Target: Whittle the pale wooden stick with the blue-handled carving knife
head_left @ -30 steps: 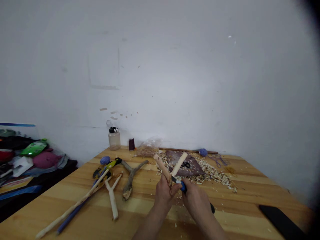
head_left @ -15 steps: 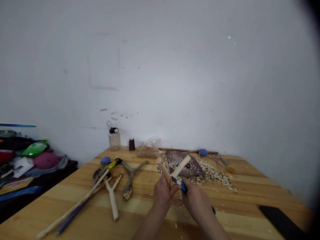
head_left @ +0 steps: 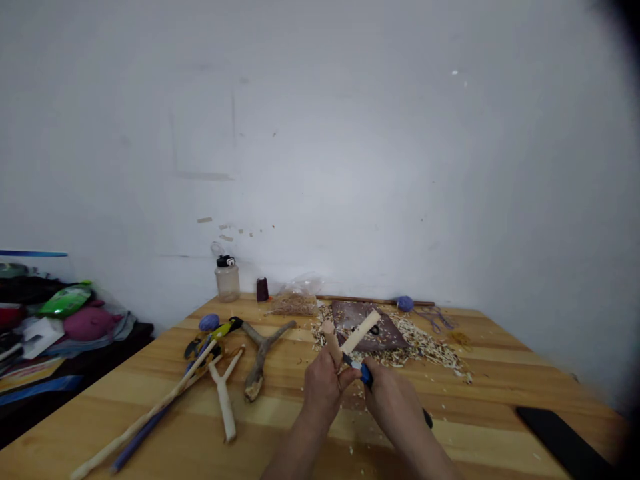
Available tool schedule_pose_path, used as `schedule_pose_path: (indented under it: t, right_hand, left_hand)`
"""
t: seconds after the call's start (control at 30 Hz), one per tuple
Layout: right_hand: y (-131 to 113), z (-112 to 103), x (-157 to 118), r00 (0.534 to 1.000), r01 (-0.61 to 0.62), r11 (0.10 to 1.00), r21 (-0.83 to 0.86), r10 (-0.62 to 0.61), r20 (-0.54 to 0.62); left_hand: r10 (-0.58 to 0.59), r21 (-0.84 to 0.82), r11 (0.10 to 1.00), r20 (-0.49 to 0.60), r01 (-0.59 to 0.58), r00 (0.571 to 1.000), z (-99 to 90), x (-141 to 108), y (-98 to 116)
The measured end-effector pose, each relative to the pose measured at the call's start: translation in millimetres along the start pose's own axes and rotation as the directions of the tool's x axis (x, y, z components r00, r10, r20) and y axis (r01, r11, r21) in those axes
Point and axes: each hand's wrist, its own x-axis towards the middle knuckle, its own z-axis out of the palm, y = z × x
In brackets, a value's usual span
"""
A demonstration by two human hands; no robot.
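Observation:
My left hand [head_left: 323, 383] is wrapped round a pale, peeled forked branch [head_left: 361, 332], its two prongs pointing up and away from me. The lower stem is hidden in the fist. In my right hand [head_left: 387, 393] is a knife [head_left: 367, 374] with a blue and black handle. Its blade lies against the wood near the fork, close to my left thumb. Beyond the hands, a dark brown sheet [head_left: 345, 320] is strewn with wood shavings [head_left: 427, 347].
To the left lie a peeled forked stick [head_left: 225, 400], a barked forked branch [head_left: 257, 363] and long sticks [head_left: 145, 420]. A bottle [head_left: 228, 281], a thread spool [head_left: 262, 289] and a bag of shavings [head_left: 295, 303] stand near the wall. A black flat object [head_left: 563, 437] lies right.
The forked branch has turned slightly in my left hand, its left prong now more upright and end-on. The knife stays by the fork. The view has shifted a little.

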Motion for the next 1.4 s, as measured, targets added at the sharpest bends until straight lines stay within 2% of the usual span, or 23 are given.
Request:
schedule_pose_path:
  t: [0.2, 0.4, 0.57, 0.63, 0.77, 0.9, 0.97, 1.03, 1.1, 1.17, 1.27, 1.33, 1.4]
  right_hand:
    - [-3, -2, -1, 1.000, -0.031, 1.000, -0.001, 0.031, 0.005]
    - [-6, 1, 0, 0.998, -0.058, 0.998, 0.017, 0.058, -0.004]
    - [-6, 9, 4, 0.997, -0.073, 0.996, 0.047, 0.073, -0.004]
    - [-6, 12, 5, 0.998, -0.059, 0.997, 0.058, 0.060, -0.023]
    - [-4, 15, 7, 0.997, -0.062, 0.994, 0.090, 0.065, -0.036]
    - [-3, 20, 10, 0.996, -0.068, 0.981, 0.181, 0.078, -0.047]
    - [-3, 26, 14, 0.999, -0.015, 0.935, 0.355, 0.029, -0.035]
    - [-1, 34, 19, 0.996, 0.085, 0.790, 0.608, -0.080, -0.035]
    - [2, 39, 24, 0.995, 0.102, 0.652, 0.752, -0.078, -0.068]
    - [5, 41, 26, 0.992, 0.100, 0.562, 0.821, 0.003, -0.123]
    - [6, 35, 25, 0.984, 0.090, 0.498, 0.863, 0.091, -0.155]
    - [4, 29, 22, 0.985, 0.076, 0.470, 0.879, 0.102, -0.140]
    - [1, 24, 20, 0.988, 0.077, 0.441, 0.894, 0.085, -0.127]
  left_hand:
    - [0.039, 0.174, 0.984, -0.018, -0.035, 0.999, -5.2, 2, 2]
    - [0.025, 0.153, 0.988, -0.026, -0.021, 0.999, -2.7, 2, 1]
    - [0.120, 0.158, 0.983, -0.141, -0.098, 0.983, 4.4, 0, -4]
    - [0.125, 0.195, 0.977, -0.177, -0.090, 0.976, 6.3, -1, -4]
    - [0.076, 0.205, 0.978, -0.173, -0.040, 0.982, 9.4, -3, 1]
    - [-0.100, 0.070, 0.991, -0.146, 0.111, 0.984, 12.7, -5, 9]
    - [-0.213, -0.101, 0.974, -0.121, 0.202, 0.970, 14.8, -5, 12]
    - [-0.256, -0.286, 0.933, -0.098, 0.219, 0.962, 17.4, -5, 12]
    - [-0.264, -0.407, 0.890, -0.094, 0.205, 0.960, 20.4, -4, 8]
    - [-0.301, -0.470, 0.854, -0.096, 0.223, 0.949, 23.1, -3, 3]
    - [-0.358, -0.528, 0.803, -0.058, 0.275, 0.932, 24.7, -3, -3]
    - [-0.325, -0.547, 0.796, -0.026, 0.259, 0.945, 23.0, -4, -3]
    - [-0.233, -0.544, 0.817, -0.003, 0.194, 0.973, 19.7, -5, 0]
